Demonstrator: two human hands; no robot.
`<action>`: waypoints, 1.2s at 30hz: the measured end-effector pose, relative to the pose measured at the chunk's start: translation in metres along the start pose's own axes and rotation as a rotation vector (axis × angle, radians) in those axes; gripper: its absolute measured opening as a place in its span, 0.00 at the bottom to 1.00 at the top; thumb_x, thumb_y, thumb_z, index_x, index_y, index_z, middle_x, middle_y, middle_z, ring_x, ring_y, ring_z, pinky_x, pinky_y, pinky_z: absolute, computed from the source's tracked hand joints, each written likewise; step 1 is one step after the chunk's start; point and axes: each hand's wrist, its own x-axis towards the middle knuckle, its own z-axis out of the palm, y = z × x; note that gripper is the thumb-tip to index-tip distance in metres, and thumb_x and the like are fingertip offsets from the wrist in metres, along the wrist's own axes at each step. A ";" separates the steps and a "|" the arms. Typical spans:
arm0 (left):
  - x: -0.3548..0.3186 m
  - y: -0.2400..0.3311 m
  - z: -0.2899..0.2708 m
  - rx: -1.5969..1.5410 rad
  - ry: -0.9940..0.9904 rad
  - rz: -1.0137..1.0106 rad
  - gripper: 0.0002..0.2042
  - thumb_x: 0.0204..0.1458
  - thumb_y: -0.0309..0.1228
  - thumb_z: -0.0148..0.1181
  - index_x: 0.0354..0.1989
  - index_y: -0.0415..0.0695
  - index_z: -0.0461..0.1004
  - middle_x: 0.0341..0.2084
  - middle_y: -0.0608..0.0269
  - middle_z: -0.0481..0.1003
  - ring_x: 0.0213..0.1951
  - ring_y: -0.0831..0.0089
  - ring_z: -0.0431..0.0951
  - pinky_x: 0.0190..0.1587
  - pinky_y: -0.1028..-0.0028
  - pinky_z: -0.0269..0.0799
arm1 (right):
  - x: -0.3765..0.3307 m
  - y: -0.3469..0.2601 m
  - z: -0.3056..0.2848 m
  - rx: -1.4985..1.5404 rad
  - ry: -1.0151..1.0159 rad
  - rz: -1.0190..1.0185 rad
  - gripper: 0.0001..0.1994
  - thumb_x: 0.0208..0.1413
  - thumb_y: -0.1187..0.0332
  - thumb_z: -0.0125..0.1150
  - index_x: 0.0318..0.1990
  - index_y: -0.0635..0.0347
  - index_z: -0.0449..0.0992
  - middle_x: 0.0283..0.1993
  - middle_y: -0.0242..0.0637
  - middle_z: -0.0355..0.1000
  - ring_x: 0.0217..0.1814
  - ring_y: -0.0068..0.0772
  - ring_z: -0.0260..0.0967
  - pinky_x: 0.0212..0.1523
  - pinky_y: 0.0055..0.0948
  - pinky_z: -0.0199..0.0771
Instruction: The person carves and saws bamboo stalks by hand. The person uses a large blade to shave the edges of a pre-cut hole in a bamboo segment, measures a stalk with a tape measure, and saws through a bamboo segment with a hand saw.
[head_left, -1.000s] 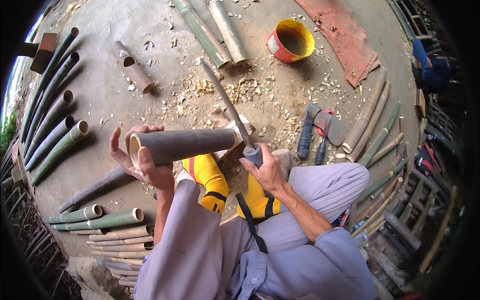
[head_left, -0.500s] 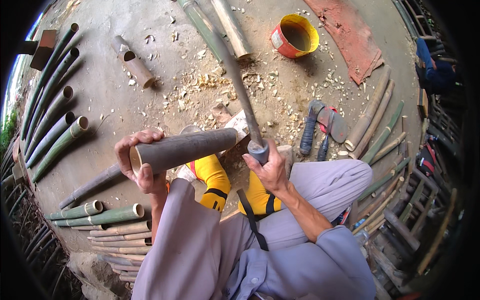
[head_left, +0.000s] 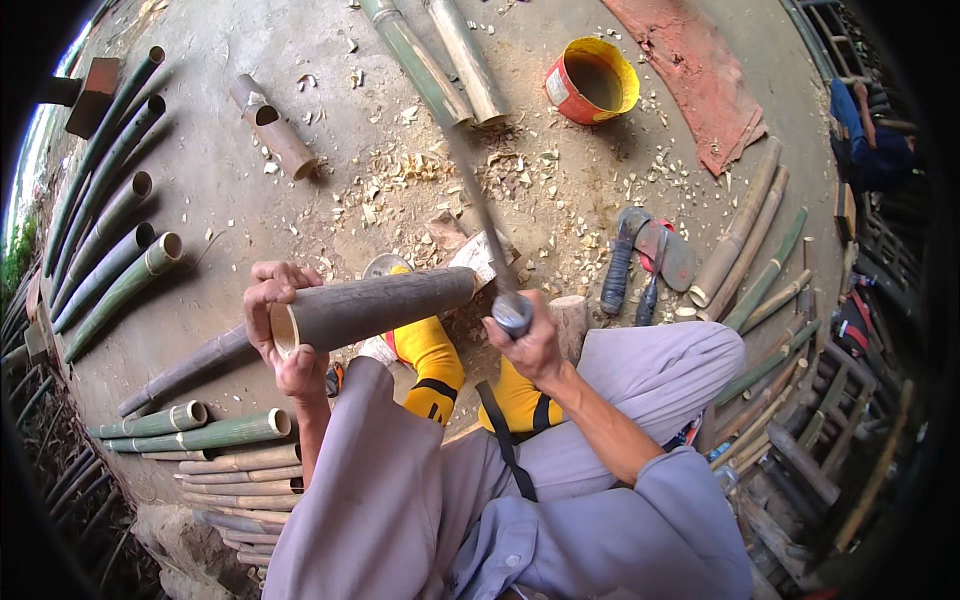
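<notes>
A dark bamboo section [head_left: 385,305] lies nearly level above my feet, and my left hand [head_left: 265,315] is closed around its open near end. Its far end meets or overlaps a pale wooden block [head_left: 488,258]; whether they touch I cannot tell. Just to the right of that end, my right hand [head_left: 537,348] grips a long-bladed knife [head_left: 477,195] by its round dark handle. The blade points away from me and is smeared by motion, so its edge and tip are unclear. My feet, in yellow socks [head_left: 428,350], flank the space below.
Wood chips [head_left: 400,170] litter the ground ahead. Beyond stand a red-and-yellow bucket [head_left: 592,82] and a reddish cloth [head_left: 700,80]. A notched bamboo piece [head_left: 275,130] lies far left. Tools with wrapped handles [head_left: 618,270] lie right. Bamboo poles [head_left: 120,285] line both sides.
The knife has swung; its blurred blade looks shorter and its handle sits slightly lower. My left hand and the bamboo section have shifted slightly right.
</notes>
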 end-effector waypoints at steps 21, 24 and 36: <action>0.003 -0.023 0.039 -0.164 0.575 -0.109 0.23 0.45 0.31 0.58 0.50 0.41 0.60 0.35 0.55 0.67 0.37 0.62 0.72 0.43 0.60 0.72 | 0.001 -0.042 -0.016 0.007 0.309 -0.320 0.21 0.49 0.65 0.67 0.45 0.66 0.65 0.29 0.41 0.72 0.29 0.35 0.74 0.28 0.29 0.73; 0.001 -0.023 0.042 -0.178 0.538 -0.096 0.24 0.44 0.31 0.57 0.51 0.42 0.60 0.36 0.56 0.66 0.38 0.62 0.72 0.44 0.59 0.71 | 0.007 0.016 0.004 -0.169 0.050 0.038 0.20 0.51 0.62 0.64 0.42 0.66 0.64 0.27 0.46 0.73 0.28 0.40 0.76 0.25 0.34 0.75; -0.017 -0.028 0.026 -0.259 0.352 -0.068 0.29 0.40 0.36 0.59 0.53 0.44 0.59 0.36 0.53 0.66 0.42 0.58 0.70 0.52 0.56 0.66 | 0.006 0.004 -0.004 -0.247 -0.057 0.108 0.21 0.52 0.59 0.64 0.42 0.67 0.64 0.27 0.49 0.74 0.30 0.46 0.76 0.27 0.33 0.74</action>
